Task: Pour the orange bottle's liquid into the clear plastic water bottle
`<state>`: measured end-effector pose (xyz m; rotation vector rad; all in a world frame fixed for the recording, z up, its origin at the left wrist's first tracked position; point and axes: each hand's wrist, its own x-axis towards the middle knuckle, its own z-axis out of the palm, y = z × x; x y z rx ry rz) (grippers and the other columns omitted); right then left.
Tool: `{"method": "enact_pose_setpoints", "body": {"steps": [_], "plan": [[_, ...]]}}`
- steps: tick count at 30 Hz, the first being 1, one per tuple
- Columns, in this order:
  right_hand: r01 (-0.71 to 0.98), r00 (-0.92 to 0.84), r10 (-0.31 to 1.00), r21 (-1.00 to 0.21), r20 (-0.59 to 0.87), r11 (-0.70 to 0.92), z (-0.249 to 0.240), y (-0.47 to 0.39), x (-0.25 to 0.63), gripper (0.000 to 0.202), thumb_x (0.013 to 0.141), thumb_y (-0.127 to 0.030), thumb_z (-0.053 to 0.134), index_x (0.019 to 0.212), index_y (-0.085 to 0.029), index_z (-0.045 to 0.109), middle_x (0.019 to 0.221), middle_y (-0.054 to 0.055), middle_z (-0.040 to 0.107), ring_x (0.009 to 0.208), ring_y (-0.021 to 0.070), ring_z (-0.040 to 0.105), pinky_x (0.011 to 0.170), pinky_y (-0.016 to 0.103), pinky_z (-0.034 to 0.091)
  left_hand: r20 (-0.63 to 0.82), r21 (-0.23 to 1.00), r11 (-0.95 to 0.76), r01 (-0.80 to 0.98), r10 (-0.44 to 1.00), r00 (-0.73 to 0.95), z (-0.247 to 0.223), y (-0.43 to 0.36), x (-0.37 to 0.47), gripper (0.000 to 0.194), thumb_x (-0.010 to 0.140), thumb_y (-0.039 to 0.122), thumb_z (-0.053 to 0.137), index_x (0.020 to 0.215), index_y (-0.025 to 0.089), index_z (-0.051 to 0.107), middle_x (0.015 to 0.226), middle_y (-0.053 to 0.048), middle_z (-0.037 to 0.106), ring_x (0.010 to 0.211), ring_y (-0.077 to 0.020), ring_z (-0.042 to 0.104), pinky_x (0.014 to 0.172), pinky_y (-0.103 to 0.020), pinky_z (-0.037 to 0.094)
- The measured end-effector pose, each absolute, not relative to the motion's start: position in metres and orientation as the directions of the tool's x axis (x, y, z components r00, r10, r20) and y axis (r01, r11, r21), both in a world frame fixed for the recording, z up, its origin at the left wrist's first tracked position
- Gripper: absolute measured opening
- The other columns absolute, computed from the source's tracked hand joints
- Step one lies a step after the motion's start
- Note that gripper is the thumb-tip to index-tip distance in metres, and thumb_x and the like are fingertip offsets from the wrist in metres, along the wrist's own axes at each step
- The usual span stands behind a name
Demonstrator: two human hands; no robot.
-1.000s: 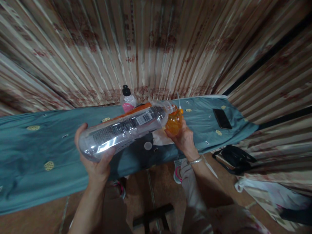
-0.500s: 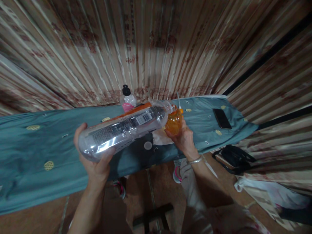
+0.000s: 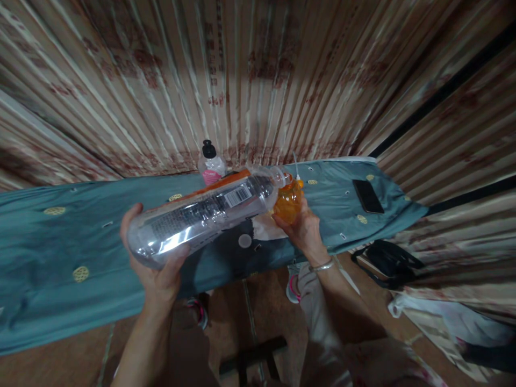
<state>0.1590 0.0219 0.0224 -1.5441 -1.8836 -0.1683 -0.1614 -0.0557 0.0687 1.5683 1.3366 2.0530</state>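
My left hand point(image 3: 157, 269) is wrapped round the base of a large clear bottle point(image 3: 201, 220), which lies tilted with its neck to the right. My right hand point(image 3: 302, 228) holds a small orange translucent container point(image 3: 288, 203). The mouth of the large bottle meets the top of the orange container; whether liquid flows between them is too unclear to tell. Below the bottle's neck, a round whitish cap point(image 3: 244, 241) and a pale cloth or paper point(image 3: 268, 228) lie on the blue-green covered table point(image 3: 100, 242).
Behind the large bottle stands a clear bottle with a black cap and pink label point(image 3: 212, 166). A nozzle with a thin white tube point(image 3: 297, 174) is beyond the orange container. At right lie a black phone point(image 3: 367, 196) and, lower down, a black bag point(image 3: 389, 260). Curtains surround the table.
The base of the large bottle has shifted very slightly to the left with my left hand. My right hand and the orange container look unchanged.
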Motion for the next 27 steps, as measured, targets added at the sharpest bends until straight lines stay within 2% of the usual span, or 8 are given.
{"method": "enact_pose_setpoints", "body": {"steps": [7, 13, 20, 27], "plan": [[0.894, -0.062, 0.810, -0.329, 0.583, 0.305, 0.0225, 0.0229, 0.1581, 0.069, 0.099, -0.060, 0.066, 0.146, -0.011, 0.051, 0.105, 0.018, 0.080, 0.090, 0.0325, 0.079, 0.076, 0.041, 0.063, 0.640, 0.768, -0.558, 0.314, 0.653, -0.405, 0.0731, -0.0573, -0.1588, 0.100, 0.062, 0.044, 0.096, 0.154, 0.035, 0.059, 0.125, -0.002, 0.073, 0.109, -0.0248, 0.069, 0.095, -0.038, 0.052], [0.895, -0.048, 0.808, -0.334, 0.587, 0.295, 0.0217, 0.0229, 0.1575, 0.072, 0.098, -0.059, 0.067, 0.147, -0.009, 0.050, 0.106, 0.020, 0.080, 0.091, 0.0334, 0.079, 0.077, 0.043, 0.063, 0.649, 0.760, -0.573, 0.306, 0.648, -0.400, 0.0749, -0.0563, -0.1574, 0.099, 0.063, 0.047, 0.096, 0.154, 0.034, 0.059, 0.123, -0.003, 0.073, 0.107, -0.0251, 0.069, 0.092, -0.039, 0.053], [0.892, -0.050, 0.823, -0.346, 0.565, 0.292, 0.0233, 0.0226, 0.1576, 0.071, 0.098, -0.059, 0.068, 0.146, -0.010, 0.051, 0.108, 0.021, 0.080, 0.094, 0.0341, 0.079, 0.077, 0.043, 0.063, 0.671, 0.741, -0.604, 0.294, 0.641, -0.374, 0.0756, -0.0557, -0.1580, 0.097, 0.065, 0.041, 0.096, 0.155, 0.036, 0.059, 0.125, -0.001, 0.073, 0.109, -0.0231, 0.069, 0.094, -0.036, 0.051], [0.905, -0.030, 0.825, -0.335, 0.565, 0.262, 0.0221, 0.0228, 0.1574, 0.069, 0.100, -0.064, 0.062, 0.141, -0.009, 0.054, 0.102, 0.019, 0.080, 0.089, 0.0324, 0.079, 0.076, 0.041, 0.062, 0.646, 0.763, -0.557, 0.327, 0.656, -0.391, 0.0713, -0.0574, -0.1603, 0.101, 0.064, 0.048, 0.095, 0.156, 0.033, 0.056, 0.125, -0.003, 0.072, 0.108, -0.0255, 0.069, 0.094, -0.040, 0.052]]}}
